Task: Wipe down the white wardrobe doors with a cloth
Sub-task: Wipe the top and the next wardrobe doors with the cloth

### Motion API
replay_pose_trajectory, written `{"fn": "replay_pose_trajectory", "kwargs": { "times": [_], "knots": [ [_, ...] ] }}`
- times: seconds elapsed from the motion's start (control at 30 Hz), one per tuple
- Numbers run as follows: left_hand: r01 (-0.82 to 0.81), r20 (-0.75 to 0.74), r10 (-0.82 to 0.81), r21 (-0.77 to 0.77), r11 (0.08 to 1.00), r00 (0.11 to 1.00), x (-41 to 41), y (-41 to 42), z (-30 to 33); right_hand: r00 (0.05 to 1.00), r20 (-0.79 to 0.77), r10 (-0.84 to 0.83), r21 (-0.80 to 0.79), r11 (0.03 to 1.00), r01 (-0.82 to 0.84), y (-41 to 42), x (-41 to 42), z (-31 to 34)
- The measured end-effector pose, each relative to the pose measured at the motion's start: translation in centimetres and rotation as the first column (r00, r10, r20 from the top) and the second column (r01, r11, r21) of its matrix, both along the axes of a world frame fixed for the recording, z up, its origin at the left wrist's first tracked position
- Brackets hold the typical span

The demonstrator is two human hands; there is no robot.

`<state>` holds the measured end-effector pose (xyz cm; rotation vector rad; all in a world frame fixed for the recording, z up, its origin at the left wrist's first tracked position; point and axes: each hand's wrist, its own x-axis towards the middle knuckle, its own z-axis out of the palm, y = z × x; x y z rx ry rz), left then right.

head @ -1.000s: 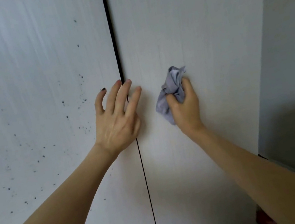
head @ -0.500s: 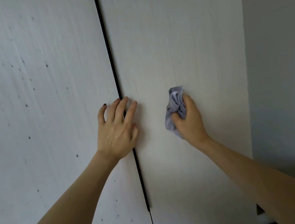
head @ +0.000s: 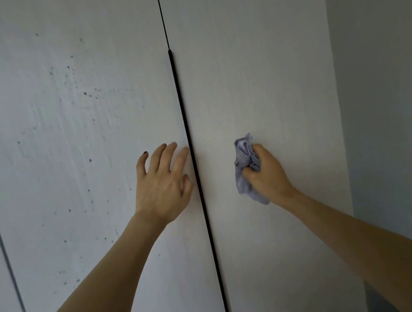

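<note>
I have the crumpled pale lilac cloth (head: 247, 168) bunched in my right hand (head: 265, 172), the grip clamped around it with the fingers curled in, and the cloth is pressed against the right-hand white wood-grain wardrobe door (head: 252, 65) at about mid-height, a little to the right of the dark vertical gap (head: 198, 184) between the two doors. My left hand (head: 164, 183) holds nothing; its fingers are spread apart and laid flat on the left-hand white wardrobe door (head: 70, 124), fingertips just beside the gap, which I read as bracing the door.

I judge the step in hand to be wiping the right door, somewhere in the middle of the job. That panel looks even and free of marks around the cloth. The left door is another matter: dark specks (head: 85, 93) are scattered across it above and to the left of my braced hand, with faint smears among them, and more specks lower down.

The next move, as I see it, calls for carrying the cloth across the gap to the speckled panel and rubbing with firmer pressure on the spots, while the free hand steadies the door so it does not give under the push. A fresh fold of cloth may help.
</note>
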<state>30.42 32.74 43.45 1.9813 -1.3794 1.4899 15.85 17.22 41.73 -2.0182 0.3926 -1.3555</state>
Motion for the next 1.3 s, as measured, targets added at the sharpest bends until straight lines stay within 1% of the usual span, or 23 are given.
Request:
{"fn": "replay_pose_trajectory", "kwargs": {
  "times": [0.13,0.27,0.47,0.53,0.63,0.7,0.83,0.97,1.13,1.23,1.3],
  "knots": [
    [0.019,-0.04,-0.02,-0.035,0.999,0.999,0.0,1.9,5.2,1.0,0.005,-0.009,-0.064,0.998,0.009,2.3,0.3,5.8],
    [0.027,-0.063,-0.031,-0.076,0.997,0.998,0.7,4.4,9.2,1.0,0.011,-0.014,-0.11,0.994,0.015,5.1,1.4,10.2],
    [-0.006,-0.053,-0.001,-0.126,0.992,0.999,2.5,7.2,12.8,0.998,0.057,0.023,-0.112,0.994,-0.016,7.4,3.2,14.3],
    [-0.039,-0.056,0.033,-0.118,0.992,0.998,3.1,8.1,14.4,0.997,0.066,0.03,-0.124,0.992,-0.021,7.7,3.8,16.0],
    [-0.075,0.003,0.076,-0.082,0.994,0.997,3.8,9.0,16.1,0.994,0.107,0.034,-0.149,0.989,-0.018,7.9,4.6,17.9],
    [-0.09,0.02,0.093,-0.103,0.991,0.995,4.3,9.4,17.4,0.989,0.142,0.039,-0.164,0.986,-0.015,7.9,5.3,19.1],
    [-0.105,0.001,0.107,-0.181,0.978,0.994,5.4,9.8,19.8,0.985,0.167,0.047,-0.242,0.97,-0.005,7.6,7.1,21.6],
    [-0.126,0.022,0.135,-0.228,0.965,0.991,6.5,9.4,21.8,0.979,0.204,0.013,-0.307,0.95,0.052,6.7,9.2,24.4],
    [-0.143,-0.02,0.142,-0.241,0.96,0.99,7.2,9.0,24.1,0.963,0.268,-0.004,-0.324,0.941,0.094,7.0,10.7,27.3],
    [-0.114,-0.004,0.117,-0.252,0.961,0.993,8.2,8.9,25.7,0.929,0.359,-0.085,-0.347,0.912,0.218,7.4,11.5,28.9],
    [-0.097,-0.007,0.099,-0.266,0.959,0.995,8.7,8.9,27.0,0.894,0.418,-0.163,-0.372,0.867,0.332,7.7,11.8,29.8]
  ]
}}
